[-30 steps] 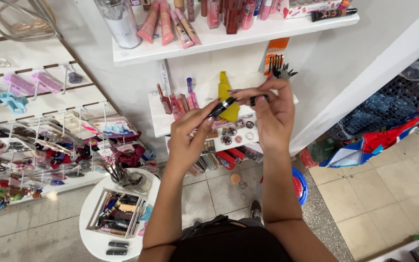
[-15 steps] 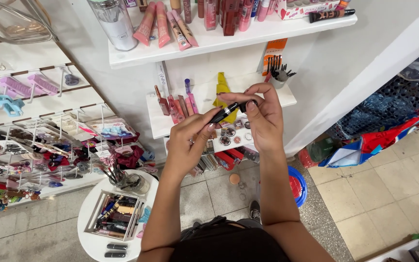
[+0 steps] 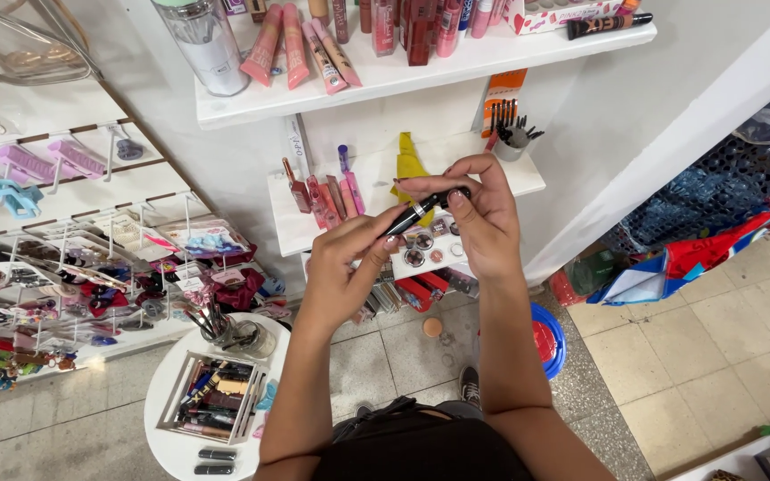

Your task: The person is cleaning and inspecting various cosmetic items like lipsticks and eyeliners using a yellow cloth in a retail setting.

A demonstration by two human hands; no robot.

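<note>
Both my hands hold one slim black cosmetic tube (image 3: pixel 419 212) level in front of white wall shelves. My left hand (image 3: pixel 345 272) pinches its lower left end between thumb and fingers. My right hand (image 3: pixel 479 214) grips the upper right end, fingers curled over it. Just behind the tube lies a yellow cloth (image 3: pixel 409 165) on the middle shelf (image 3: pixel 528 178), with pink and red lip gloss tubes (image 3: pixel 323 196) to its left. Small round pots (image 3: pixel 425 248) sit on a lower shelf beneath my hands.
The top shelf (image 3: pixel 385 80) carries pink tubes and a silver tumbler (image 3: pixel 205 44). A cup of black brushes (image 3: pixel 511 134) stands at the right. Hair clips hang on a rack (image 3: pixel 64 267) at left. A round white table (image 3: pixel 180 428) holds a tray of pencils. Coloured bags (image 3: pixel 697 258) lie right.
My hands and the tube have dropped slightly lower in view and shifted a little to the right; the grip on both ends stays the same.
</note>
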